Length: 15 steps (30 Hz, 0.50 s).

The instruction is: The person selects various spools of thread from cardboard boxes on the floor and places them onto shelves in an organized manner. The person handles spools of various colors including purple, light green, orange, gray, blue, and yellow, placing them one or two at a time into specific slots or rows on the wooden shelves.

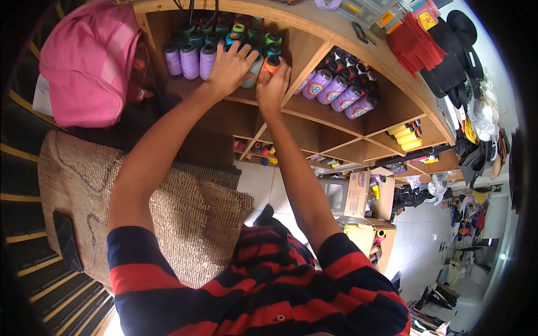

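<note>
In an upper cubby of the wooden shelf, my left hand (227, 70) lies over the front rows of thread spools with its fingers spread. Its palm hides whatever is directly beneath. Purple thread spools (190, 61) stand in a row to its left, and a teal-blue spool (233, 38) shows just past the fingertips. A grey thread spool (252, 75) stands between my two hands. My right hand (273, 88) is closed around an orange thread spool (272, 65) at the cubby's right side. Green and dark spools (273, 39) stand upright behind.
The neighbouring cubby holds labelled purple spools (332, 89); yellow spools (408, 136) lie farther right. A pink bag (87, 64) sits at left, above a woven brown covering (185, 224) with a dark phone (68, 241). Cardboard boxes (357, 193) stand on the floor.
</note>
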{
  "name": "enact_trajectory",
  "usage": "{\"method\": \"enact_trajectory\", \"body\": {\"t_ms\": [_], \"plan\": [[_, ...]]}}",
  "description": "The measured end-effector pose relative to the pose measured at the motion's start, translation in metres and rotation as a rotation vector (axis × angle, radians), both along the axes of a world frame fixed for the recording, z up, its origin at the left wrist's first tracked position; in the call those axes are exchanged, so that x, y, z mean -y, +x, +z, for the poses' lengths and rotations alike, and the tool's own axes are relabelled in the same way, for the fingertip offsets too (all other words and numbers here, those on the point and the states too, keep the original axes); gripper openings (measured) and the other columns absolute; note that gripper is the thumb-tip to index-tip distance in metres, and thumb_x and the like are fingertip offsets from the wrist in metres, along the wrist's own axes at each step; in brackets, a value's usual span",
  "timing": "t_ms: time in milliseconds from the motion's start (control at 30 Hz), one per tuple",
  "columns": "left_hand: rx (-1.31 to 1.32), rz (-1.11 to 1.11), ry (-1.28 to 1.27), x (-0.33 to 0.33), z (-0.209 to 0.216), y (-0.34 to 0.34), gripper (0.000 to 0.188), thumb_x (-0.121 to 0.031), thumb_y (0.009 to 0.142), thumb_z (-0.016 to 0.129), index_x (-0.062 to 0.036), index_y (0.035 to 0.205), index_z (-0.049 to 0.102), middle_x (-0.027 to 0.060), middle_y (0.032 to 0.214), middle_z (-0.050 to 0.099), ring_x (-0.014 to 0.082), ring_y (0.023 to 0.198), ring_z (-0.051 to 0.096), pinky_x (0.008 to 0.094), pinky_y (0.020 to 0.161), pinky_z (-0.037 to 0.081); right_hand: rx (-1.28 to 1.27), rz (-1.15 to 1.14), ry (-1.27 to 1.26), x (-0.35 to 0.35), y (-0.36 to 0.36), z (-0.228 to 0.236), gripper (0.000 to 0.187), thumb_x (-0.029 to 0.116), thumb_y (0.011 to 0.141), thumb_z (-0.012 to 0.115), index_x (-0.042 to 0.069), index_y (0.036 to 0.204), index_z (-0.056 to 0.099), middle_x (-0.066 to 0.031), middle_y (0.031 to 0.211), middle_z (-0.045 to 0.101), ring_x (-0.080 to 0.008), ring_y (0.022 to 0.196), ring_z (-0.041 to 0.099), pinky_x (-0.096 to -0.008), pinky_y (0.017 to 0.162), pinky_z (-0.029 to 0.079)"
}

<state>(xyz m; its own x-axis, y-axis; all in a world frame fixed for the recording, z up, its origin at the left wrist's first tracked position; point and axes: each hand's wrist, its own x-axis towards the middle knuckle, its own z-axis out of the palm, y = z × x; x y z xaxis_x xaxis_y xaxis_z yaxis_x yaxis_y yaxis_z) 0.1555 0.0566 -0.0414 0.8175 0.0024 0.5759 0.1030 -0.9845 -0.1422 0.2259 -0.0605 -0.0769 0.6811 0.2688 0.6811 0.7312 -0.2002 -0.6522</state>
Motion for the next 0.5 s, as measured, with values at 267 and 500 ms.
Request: {"method": "enact_trajectory", "body": {"t_ms": [267, 500], "plan": [[-0.018, 0.037, 0.006, 0.001, -0.002, 0.004, 0.065, -0.029, 0.069, 0.078, -0.0164, 0.123, 0.046, 0.0040, 0.115, 0.051, 0.0261, 0.111, 0.045, 0.0548, 0.091, 0.034, -0.159, -0.101, -0.114, 0.004, 0.000, -0.043, 0.051, -0.004, 0.080, 0.056, -0.006, 0.128, 0.039, -0.0304, 0.116, 0.053, -0.0463, 0.108, 0.052, -0.0484, 0.091, 0.041], [-0.043, 0.055, 0.019, -0.005, -0.009, 0.003, 0.074, -0.031, 0.068, 0.079, -0.0221, 0.132, 0.043, 0.0029, 0.125, 0.047, 0.0253, 0.116, 0.043, 0.0597, 0.098, 0.031, -0.197, -0.072, -0.149, 0.012, -0.012, -0.050, 0.049, -0.006, 0.080, 0.052, -0.005, 0.128, 0.038, -0.0314, 0.106, 0.058, -0.0471, 0.100, 0.056, -0.0504, 0.085, 0.044]]}}
